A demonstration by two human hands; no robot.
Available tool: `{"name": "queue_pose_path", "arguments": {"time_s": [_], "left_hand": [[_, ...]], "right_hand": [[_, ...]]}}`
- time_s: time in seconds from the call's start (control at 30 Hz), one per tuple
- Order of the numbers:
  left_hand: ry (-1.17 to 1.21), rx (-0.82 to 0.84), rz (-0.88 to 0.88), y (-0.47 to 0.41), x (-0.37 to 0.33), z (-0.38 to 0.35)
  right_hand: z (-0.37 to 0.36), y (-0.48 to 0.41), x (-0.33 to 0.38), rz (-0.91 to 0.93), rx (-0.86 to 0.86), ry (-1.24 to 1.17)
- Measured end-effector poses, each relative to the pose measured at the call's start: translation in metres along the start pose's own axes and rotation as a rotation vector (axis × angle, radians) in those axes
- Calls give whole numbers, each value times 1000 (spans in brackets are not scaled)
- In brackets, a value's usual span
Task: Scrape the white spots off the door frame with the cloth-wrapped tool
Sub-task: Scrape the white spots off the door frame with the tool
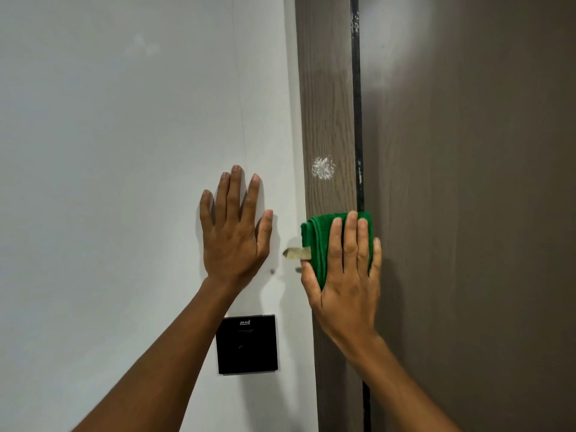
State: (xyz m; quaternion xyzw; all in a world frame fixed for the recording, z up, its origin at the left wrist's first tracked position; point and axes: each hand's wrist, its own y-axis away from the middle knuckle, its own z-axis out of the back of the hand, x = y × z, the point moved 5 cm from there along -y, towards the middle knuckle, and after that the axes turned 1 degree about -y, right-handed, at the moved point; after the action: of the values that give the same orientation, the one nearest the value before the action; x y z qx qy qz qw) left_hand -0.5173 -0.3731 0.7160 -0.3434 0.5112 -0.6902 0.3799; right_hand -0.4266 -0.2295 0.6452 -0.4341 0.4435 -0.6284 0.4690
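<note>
A brown wood-grain door frame (327, 104) runs top to bottom at centre right. On it sits a white powdery spot (323, 167); smaller white flecks (355, 24) mark the dark strip higher up. My right hand (346, 269) presses a folded green cloth (321, 232) flat against the frame, just below the white spot. A pale end of the tool (294, 253) sticks out of the cloth to the left. My left hand (235, 226) lies flat on the white wall, fingers spread, holding nothing.
The white wall (124, 182) fills the left half. A black square wall panel (247, 344) hangs below my left hand. A brown door (467, 213) fills the right side, past the dark strip (358, 120). A small dark mark (272, 271) dots the wall.
</note>
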Motion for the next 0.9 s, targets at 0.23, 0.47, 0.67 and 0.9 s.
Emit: {"name": "queue_pose_path", "arguments": {"time_s": [0.23,0.47,0.67,0.9], "left_hand": [[-20,-12,3,1,2,-2],[-2,-17,4,-2,3,-1],[67,-43,-26,-41,2,10],[73,-103,13,-94,-2,24]], "right_hand": [[19,-85,1,-44,-141,-167],[18,-109,18,121,-106,-21],[23,-139,17,100,-136,-64],[43,-225,29,87,-204,-77]]}}
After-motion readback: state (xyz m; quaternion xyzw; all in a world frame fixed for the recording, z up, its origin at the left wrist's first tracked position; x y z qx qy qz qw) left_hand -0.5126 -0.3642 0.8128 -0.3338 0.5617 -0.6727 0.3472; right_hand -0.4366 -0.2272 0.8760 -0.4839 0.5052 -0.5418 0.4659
